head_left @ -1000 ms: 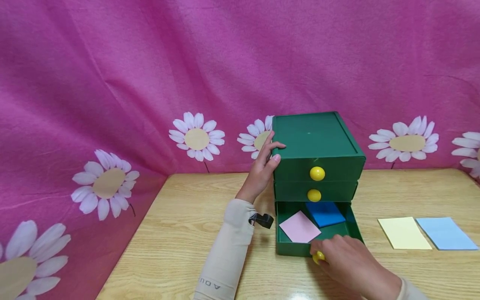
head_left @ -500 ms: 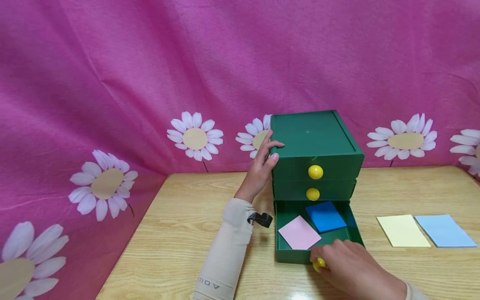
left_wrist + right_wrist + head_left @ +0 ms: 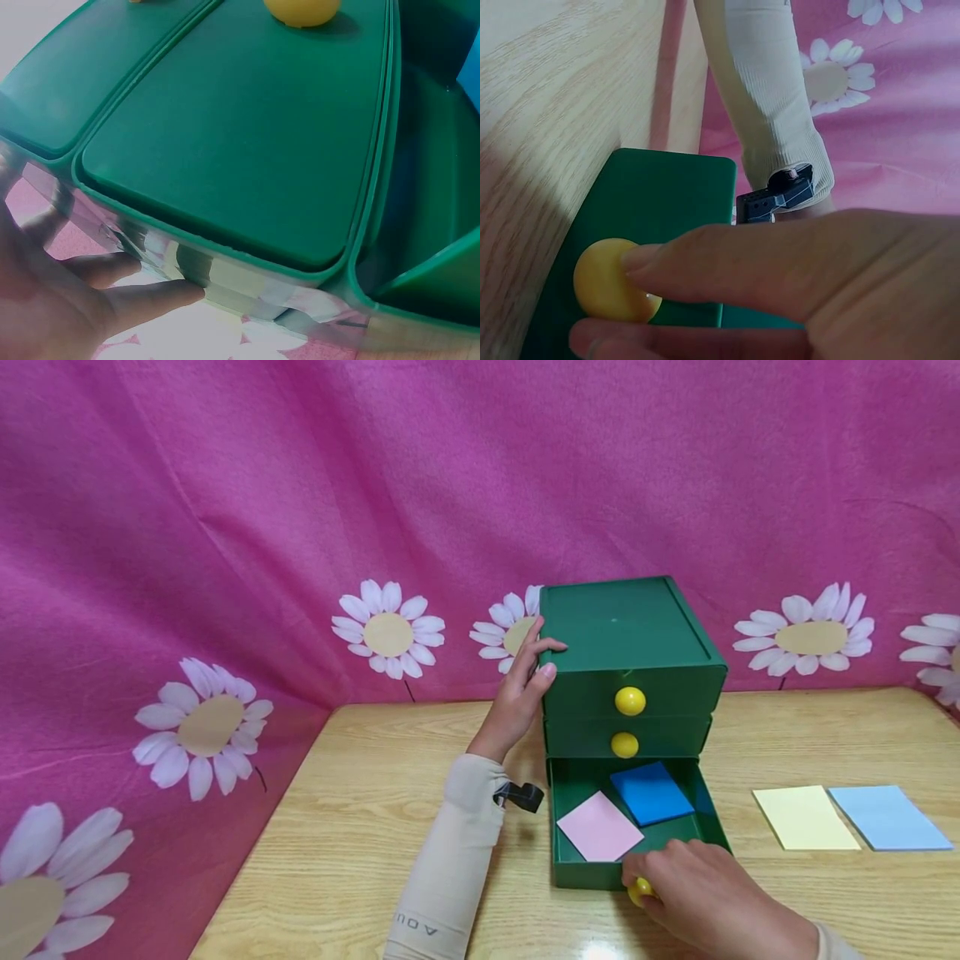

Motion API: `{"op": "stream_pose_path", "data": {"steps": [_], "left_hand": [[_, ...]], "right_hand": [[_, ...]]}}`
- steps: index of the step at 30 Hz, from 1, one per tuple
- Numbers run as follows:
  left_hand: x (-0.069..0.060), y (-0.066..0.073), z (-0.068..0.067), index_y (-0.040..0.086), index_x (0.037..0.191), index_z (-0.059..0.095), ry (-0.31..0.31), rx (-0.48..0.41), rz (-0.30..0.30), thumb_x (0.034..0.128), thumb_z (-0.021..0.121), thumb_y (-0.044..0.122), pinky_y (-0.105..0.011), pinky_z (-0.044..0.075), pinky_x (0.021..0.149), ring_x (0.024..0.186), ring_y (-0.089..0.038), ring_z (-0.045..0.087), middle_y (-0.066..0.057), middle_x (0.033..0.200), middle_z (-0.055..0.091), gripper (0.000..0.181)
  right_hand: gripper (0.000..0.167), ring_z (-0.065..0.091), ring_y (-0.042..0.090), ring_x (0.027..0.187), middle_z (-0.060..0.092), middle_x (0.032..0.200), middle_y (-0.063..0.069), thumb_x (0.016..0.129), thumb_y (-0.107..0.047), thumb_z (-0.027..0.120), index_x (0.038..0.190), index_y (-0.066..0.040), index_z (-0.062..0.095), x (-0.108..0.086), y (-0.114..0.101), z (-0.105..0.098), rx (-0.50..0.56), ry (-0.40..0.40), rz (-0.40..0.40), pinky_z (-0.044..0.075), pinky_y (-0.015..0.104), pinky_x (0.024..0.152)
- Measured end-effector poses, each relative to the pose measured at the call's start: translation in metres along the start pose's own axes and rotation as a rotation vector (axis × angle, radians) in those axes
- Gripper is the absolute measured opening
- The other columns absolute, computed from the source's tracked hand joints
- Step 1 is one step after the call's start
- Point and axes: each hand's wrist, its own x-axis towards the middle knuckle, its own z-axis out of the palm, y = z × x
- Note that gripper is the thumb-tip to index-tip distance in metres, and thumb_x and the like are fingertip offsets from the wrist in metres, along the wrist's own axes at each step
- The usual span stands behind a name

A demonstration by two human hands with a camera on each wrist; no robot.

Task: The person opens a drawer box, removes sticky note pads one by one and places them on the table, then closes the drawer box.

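Observation:
A green three-drawer box (image 3: 622, 627) stands on the table with its bottom drawer (image 3: 585, 875) pulled out. Inside that drawer lie a pink paper pad (image 3: 600, 827) and a dark blue pad (image 3: 652, 793). My right hand (image 3: 697, 889) pinches the bottom drawer's yellow knob (image 3: 640, 891); in the right wrist view thumb and finger lie against the knob (image 3: 611, 281). With fingers spread, my left hand (image 3: 517, 697) rests against the box's left side and top edge. The left wrist view shows that hand (image 3: 82, 292) beside the shut upper drawers (image 3: 247, 127).
To the right of the box, a pale yellow pad (image 3: 806, 818) and a light blue pad (image 3: 891, 818) lie side by side on the wooden table (image 3: 360, 827). Behind hangs a pink cloth (image 3: 450, 485) with white flowers.
The bottom drawer has come further out towards me, with my right hand on its knob. More of the blue pad shows, turned somewhat. My left hand keeps its place on the box.

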Motion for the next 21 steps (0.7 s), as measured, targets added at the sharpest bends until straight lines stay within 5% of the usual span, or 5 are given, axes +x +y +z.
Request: {"op": "stream_pose_path", "data": {"steps": [21], "left_hand": [[0.0003,0.0001,0.0005,0.002,0.134,0.042,0.002,-0.008,0.014,0.0991,0.036,0.021,-0.045,0.015,0.116,0.148,-0.024,0.007,-0.013,0.161,0.007,0.040]], "right_hand": [[0.013,0.047,0.002,0.057,0.051,0.061,-0.018,0.079,-0.020,0.077,0.084,-0.023,0.066,-0.0025,-0.0028,-0.0002,0.002,-0.052,0.014,0.043,0.023,0.055]]}}
